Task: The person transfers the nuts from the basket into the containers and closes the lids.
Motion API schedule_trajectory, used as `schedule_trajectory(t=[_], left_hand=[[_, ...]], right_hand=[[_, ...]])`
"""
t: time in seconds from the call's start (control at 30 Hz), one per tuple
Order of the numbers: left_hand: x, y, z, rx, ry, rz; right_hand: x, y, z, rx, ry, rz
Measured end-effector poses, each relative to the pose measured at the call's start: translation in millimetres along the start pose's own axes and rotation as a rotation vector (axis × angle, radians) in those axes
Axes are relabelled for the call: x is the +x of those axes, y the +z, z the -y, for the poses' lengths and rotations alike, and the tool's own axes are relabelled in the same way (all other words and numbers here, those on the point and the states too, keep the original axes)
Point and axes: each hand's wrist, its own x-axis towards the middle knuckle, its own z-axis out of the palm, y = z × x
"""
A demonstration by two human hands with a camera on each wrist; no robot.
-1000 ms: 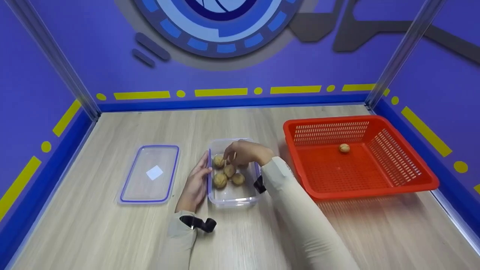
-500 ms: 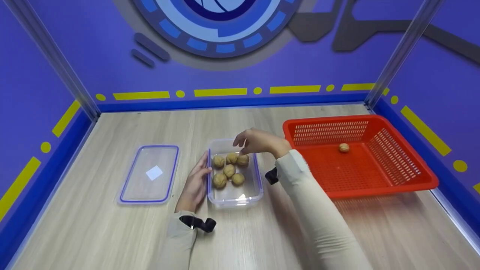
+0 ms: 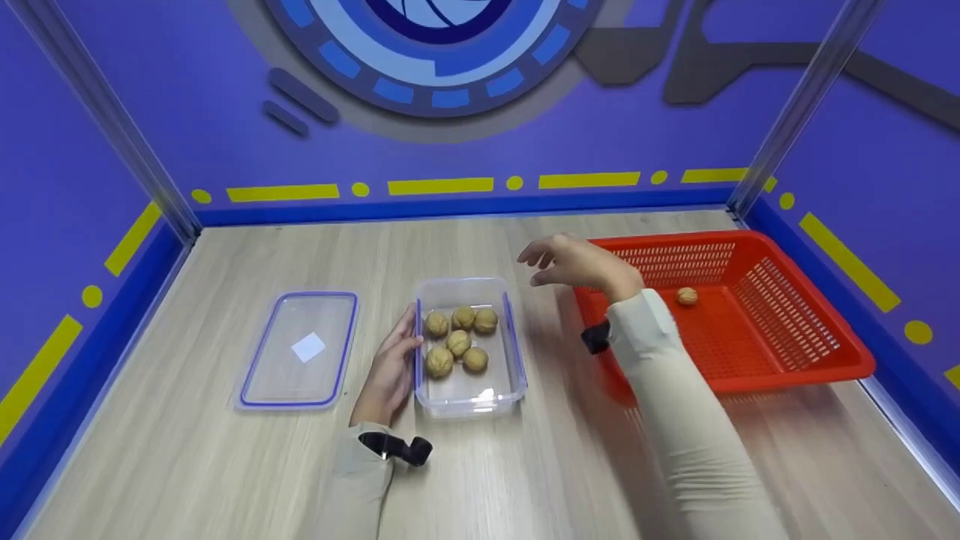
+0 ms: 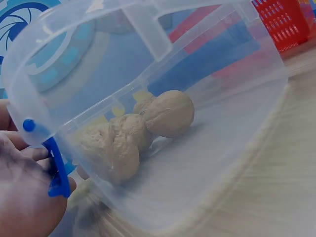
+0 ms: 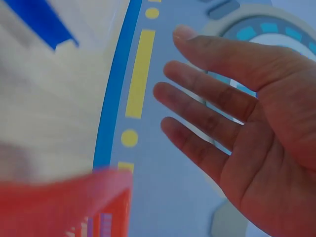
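Note:
Several walnuts (image 3: 458, 343) lie in a clear plastic container (image 3: 469, 401) with blue side clips. My left hand (image 3: 390, 375) holds that container by its left wall, the thumb at the rim; the left wrist view shows the hand (image 4: 24, 185) beside a blue clip (image 4: 59, 170). Between the container and a red basket (image 3: 750, 386), my right hand (image 3: 581, 264) hovers near the basket's left rim. Its fingers are extended and slightly bent, and nothing is in the palm (image 5: 266, 143). One walnut (image 3: 687, 296) sits on the basket floor.
On the table's left lies a clear lid (image 3: 300, 379) with a blue seal and a white square label (image 3: 308, 346). Purple printed panels (image 3: 450, 157) wall the table at the back and both sides. The basket takes up the right part of the table.
My right hand has lifted out of the container and travelled right toward the basket, uncovering the walnuts under it. My left hand and the container have stayed put.

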Motion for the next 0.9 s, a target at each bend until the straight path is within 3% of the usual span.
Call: schedule_trajectory(t=[0.2, 0.43, 0.6, 0.73, 0.9], left_hand=[[0.0, 0.3, 0.5, -0.031, -0.001, 0.010], [0.4, 0.6, -0.5, -0.042, -0.004, 0.007], [0.6, 0.8, 1.4, -0.013, 0.010, -0.001], [0.2, -0.2, 2.5, 0.009, 0.016, -0.013], [1.2, 0.3, 2.0, -0.012, 0.007, -0.020]], right_hand=[[-19, -12, -29, -0.012, 0.068, -0.106], [-41, -20, -83, 0.036, 0.083, -0.239], [-58, -21, -116, 0.060, 0.171, -0.331], [-71, -21, -135, 0.057, 0.236, -0.352], [-82, -21, -151, 0.074, 0.297, -0.319]])
